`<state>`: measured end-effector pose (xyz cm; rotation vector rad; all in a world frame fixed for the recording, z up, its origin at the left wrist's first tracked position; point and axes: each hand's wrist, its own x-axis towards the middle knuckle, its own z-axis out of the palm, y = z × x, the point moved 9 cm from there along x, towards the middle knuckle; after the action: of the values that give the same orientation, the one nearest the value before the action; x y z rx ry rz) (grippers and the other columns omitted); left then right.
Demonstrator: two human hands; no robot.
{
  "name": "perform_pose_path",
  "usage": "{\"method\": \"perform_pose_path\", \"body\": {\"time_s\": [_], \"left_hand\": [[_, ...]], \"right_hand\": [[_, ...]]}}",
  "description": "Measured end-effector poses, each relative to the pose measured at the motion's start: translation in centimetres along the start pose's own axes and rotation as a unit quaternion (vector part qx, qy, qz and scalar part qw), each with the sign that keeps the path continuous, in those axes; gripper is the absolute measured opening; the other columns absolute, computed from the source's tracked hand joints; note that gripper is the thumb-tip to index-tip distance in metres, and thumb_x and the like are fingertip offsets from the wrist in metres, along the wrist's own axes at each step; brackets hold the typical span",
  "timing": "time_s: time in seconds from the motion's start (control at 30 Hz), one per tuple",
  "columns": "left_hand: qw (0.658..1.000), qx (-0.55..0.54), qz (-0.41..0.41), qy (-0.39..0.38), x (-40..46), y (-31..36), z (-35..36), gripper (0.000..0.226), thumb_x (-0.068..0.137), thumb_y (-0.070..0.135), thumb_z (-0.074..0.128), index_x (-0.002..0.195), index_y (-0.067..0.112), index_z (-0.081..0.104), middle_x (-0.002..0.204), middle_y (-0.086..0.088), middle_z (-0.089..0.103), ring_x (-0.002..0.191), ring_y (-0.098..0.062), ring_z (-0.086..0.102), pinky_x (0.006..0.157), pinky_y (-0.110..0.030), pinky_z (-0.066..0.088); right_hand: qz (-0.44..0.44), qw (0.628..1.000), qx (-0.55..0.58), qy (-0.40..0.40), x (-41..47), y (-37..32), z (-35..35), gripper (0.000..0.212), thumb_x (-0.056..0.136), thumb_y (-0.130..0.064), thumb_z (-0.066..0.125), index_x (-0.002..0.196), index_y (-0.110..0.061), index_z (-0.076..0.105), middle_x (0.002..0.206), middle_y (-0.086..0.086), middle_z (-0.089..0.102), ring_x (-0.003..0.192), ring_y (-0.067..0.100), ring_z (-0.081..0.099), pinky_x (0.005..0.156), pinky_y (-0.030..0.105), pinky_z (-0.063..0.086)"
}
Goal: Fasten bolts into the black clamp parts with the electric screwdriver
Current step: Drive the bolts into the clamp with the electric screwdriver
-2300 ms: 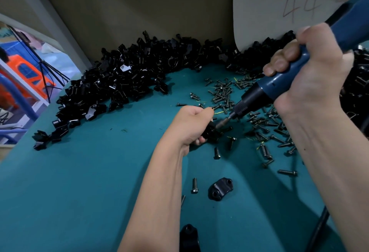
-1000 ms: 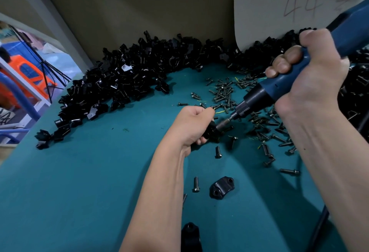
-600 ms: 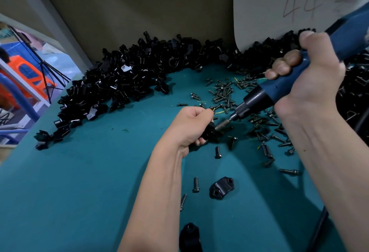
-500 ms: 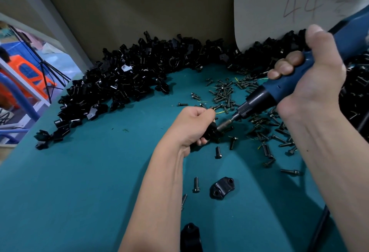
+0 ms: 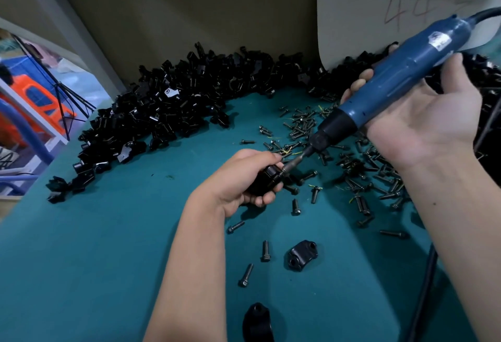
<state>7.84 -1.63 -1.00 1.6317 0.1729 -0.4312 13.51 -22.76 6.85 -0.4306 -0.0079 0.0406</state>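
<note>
Two hands work a clamp (image 5: 264, 182) and a screwdriver (image 5: 390, 89) over a teal tabletop (image 5: 95, 260).

Heaped black parts (image 5: 168, 108) line the tabletop's far edge from its left side to its right corner, below a pale board (image 5: 379, 2) marked 44. Near the middle, the left hand (image 5: 241, 179) grips the clamp, fingers curled round it just above the cloth. The screwdriver's bit (image 5: 294, 161) slants down from the right to meet the clamp. The right hand (image 5: 417, 122) grasps the blue body, palm up, thumb over it. Loose bolts (image 5: 352, 168) lie scattered beneath the tool toward the right edge. A second clamp piece (image 5: 302, 255) lies apart toward the near edge, a bolt (image 5: 265, 250) just beside it.
</note>
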Motion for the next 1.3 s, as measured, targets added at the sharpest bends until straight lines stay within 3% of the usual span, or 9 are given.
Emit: {"method": "perform_pose_path", "body": {"time_s": [0.27,0.4,0.57,0.7,1.0,1.1,1.17,1.23,1.3], "left_hand": [[0.997,-0.041,-0.008,-0.062,-0.5,-0.1,0.9,0.043,0.110,0.036,0.037,0.098,0.004,0.062,0.064,-0.005,0.055,0.037,-0.011,0.039,0.033,-0.016,0.026],[0.994,-0.009,-0.023,-0.110,-0.6,-0.5,2.3,0.043,0.112,0.033,0.036,0.099,0.000,0.060,0.062,-0.004,0.054,0.035,-0.007,0.034,0.030,-0.014,0.023],[0.991,0.027,-0.027,-0.129,-0.7,-0.5,3.0,0.035,0.111,0.029,0.038,0.098,0.002,0.057,0.061,-0.003,0.053,0.035,-0.005,0.033,0.032,-0.012,0.022],[0.990,0.041,-0.041,-0.128,-0.7,-0.5,3.2,0.030,0.109,0.024,0.037,0.101,0.002,0.055,0.059,-0.003,0.052,0.035,-0.005,0.031,0.033,-0.011,0.022],[0.984,-0.002,-0.076,-0.159,-0.9,-1.1,3.9,0.037,0.109,0.027,0.035,0.094,0.005,0.060,0.061,-0.004,0.049,0.035,-0.005,0.030,0.033,-0.014,0.019],[0.985,0.003,-0.073,-0.159,-0.8,-1.1,4.0,0.037,0.109,0.027,0.036,0.093,0.005,0.061,0.060,-0.004,0.050,0.035,-0.005,0.030,0.033,-0.014,0.018],[0.984,-0.001,-0.071,-0.162,-0.8,-1.1,4.1,0.039,0.109,0.028,0.036,0.092,0.005,0.063,0.059,-0.004,0.050,0.035,-0.006,0.030,0.032,-0.014,0.019],[0.984,-0.010,-0.070,-0.164,-0.9,-1.1,4.2,0.040,0.109,0.028,0.036,0.091,0.006,0.064,0.060,-0.005,0.050,0.035,-0.006,0.030,0.032,-0.015,0.019],[0.984,-0.018,-0.070,-0.163,-0.8,-1.2,4.1,0.041,0.109,0.029,0.036,0.090,0.008,0.065,0.060,-0.004,0.050,0.035,-0.006,0.029,0.033,-0.015,0.019]], "right_hand": [[-0.007,0.998,-0.060,0.024,0.0,-0.3,0.6,0.061,0.103,-0.055,0.053,0.136,-0.003,0.054,0.098,0.012,0.057,0.087,0.027,0.060,0.095,0.053,0.055],[-0.016,0.992,-0.114,0.045,0.1,-0.1,0.7,0.045,0.096,-0.047,0.069,0.117,-0.010,0.055,0.084,0.005,0.057,0.072,0.019,0.059,0.080,0.041,0.059],[-0.038,0.984,-0.142,0.097,-0.2,0.0,-0.3,0.036,0.091,-0.036,0.079,0.102,-0.018,0.049,0.068,-0.005,0.052,0.053,0.008,0.048,0.058,0.025,0.048],[-0.057,0.976,-0.146,0.150,-0.1,-0.5,-1.5,0.023,0.092,-0.011,0.067,0.093,-0.015,0.044,0.062,-0.005,0.046,0.047,0.009,0.042,0.049,0.024,0.041],[-0.072,0.983,-0.117,0.121,-0.4,-0.9,-0.5,0.024,0.093,-0.009,0.056,0.078,-0.019,0.040,0.061,-0.006,0.040,0.047,0.009,0.038,0.049,0.024,0.037],[-0.065,0.986,-0.104,0.115,-0.4,-0.8,-0.6,0.024,0.094,-0.014,0.061,0.083,-0.019,0.040,0.062,-0.007,0.041,0.048,0.008,0.038,0.049,0.023,0.037],[-0.055,0.990,-0.087,0.091,-0.3,-0.7,-0.3,0.027,0.097,-0.032,0.065,0.091,-0.018,0.043,0.063,-0.007,0.044,0.049,0.008,0.041,0.051,0.024,0.039],[-0.040,0.996,-0.054,0.064,-0.2,-0.6,0.0,0.047,0.098,-0.062,0.055,0.099,-0.016,0.044,0.068,-0.004,0.048,0.053,0.011,0.044,0.055,0.025,0.043],[-0.029,0.999,-0.015,0.036,0.0,-0.6,0.2,0.062,0.098,-0.075,0.037,0.101,-0.013,0.047,0.074,0.003,0.053,0.058,0.016,0.048,0.062,0.029,0.046]]}}
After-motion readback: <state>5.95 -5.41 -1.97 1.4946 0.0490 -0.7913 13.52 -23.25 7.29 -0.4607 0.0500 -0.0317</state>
